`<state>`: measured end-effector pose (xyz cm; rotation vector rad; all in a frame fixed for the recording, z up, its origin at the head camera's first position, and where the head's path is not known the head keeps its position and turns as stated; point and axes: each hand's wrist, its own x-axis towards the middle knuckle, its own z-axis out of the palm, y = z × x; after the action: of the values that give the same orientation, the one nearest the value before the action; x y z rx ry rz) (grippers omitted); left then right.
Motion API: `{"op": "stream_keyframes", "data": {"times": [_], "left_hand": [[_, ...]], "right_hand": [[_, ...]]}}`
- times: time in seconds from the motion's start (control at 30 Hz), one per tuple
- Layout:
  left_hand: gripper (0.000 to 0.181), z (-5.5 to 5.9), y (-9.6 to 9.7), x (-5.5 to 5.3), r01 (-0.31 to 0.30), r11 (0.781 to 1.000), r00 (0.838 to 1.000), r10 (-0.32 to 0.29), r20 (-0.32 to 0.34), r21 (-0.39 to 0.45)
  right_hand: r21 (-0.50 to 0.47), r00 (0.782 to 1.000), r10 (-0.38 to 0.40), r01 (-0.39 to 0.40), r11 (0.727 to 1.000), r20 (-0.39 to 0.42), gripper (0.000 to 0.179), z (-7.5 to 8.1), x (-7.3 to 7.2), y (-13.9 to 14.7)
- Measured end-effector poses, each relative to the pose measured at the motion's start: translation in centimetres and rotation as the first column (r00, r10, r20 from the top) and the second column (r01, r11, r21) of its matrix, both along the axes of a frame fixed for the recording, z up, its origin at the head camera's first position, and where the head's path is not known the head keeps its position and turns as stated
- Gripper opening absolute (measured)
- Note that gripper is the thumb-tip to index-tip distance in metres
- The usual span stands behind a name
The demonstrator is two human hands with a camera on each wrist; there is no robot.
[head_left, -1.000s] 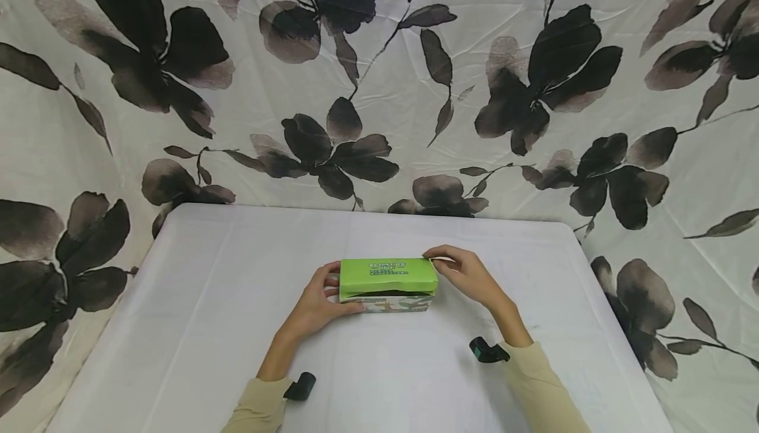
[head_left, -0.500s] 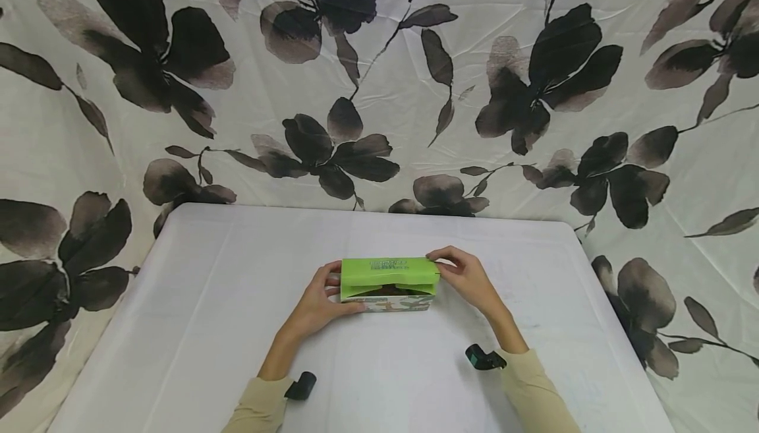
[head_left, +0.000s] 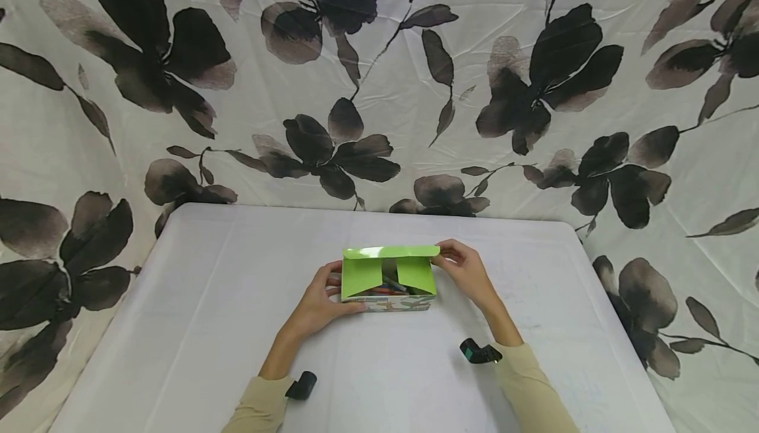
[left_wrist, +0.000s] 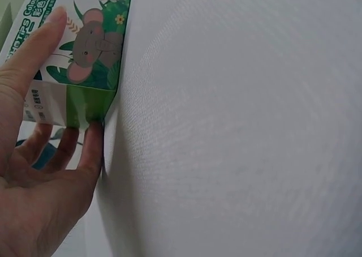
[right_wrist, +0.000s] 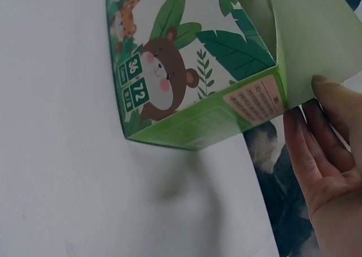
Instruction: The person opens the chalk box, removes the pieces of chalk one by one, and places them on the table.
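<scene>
Raised since the earlier frame, the green lid (head_left: 379, 252) bares the inside of the box (head_left: 396, 304). At its nine o'clock end, the left hand's grip (head_left: 320, 299) clasps it, apparently as an anchor; the box sits on the table (head_left: 237, 275), toward six o'clock in the head view; the right hand's grip (head_left: 466, 273) pinches the lid's two o'clock corner, presumably for leverage.

White-covered table (head_left: 178, 327), rounded far corners, faint creases. Off-white fabric backdrop (head_left: 379, 100) behind and along both sides, big black and brownish floral print, slightly wrinkled. Light is soft, fairly even; shadows on the table faint, blurry-edged.
</scene>
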<state>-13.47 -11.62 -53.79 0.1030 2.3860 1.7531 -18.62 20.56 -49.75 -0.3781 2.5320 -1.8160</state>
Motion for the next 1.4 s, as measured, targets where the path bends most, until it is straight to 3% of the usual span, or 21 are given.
{"op": "stream_keyframes", "data": {"times": [0.17,0.4,0.83,1.1,1.23,1.4], "left_hand": [[0.104,0.0,0.0,0.0,0.0,1.0,1.0,0.0,-0.002,-0.005],[0.104,0.2,0.0,0.0,-0.007,1.0,1.0,0.006,0.021,0.024],[0.105,0.0,0.0,0.0,-0.017,1.0,1.0,0.017,0.026,-0.004],[0.103,0.0,0.2,-0.2,-0.019,1.0,1.0,0.019,0.023,-0.007],[0.103,0.1,0.2,-0.2,-0.019,1.0,1.0,0.019,0.017,-0.005],[0.105,0.1,0.2,-0.1,-0.013,1.0,0.999,0.013,0.033,-0.01]], "right_hand": [[-0.073,0.999,-0.024,0.027,0.997,0.042,0.026,-0.2,-0.3,-0.6],[-0.141,0.985,-0.122,0.139,0.98,0.125,0.029,-0.6,-0.5,-1.6],[-0.097,0.926,-0.31,0.336,0.937,0.215,0.029,-1.9,-0.6,-3.3],[-0.034,0.884,-0.359,0.386,0.922,0.3,0.028,-2.4,-0.8,-3.5],[0.019,0.873,-0.389,0.402,0.915,0.294,0.027,-2.5,-0.9,-3.7],[0.019,0.864,-0.413,0.426,0.904,0.287,0.029,-2.6,-0.8,-4.1]]}}
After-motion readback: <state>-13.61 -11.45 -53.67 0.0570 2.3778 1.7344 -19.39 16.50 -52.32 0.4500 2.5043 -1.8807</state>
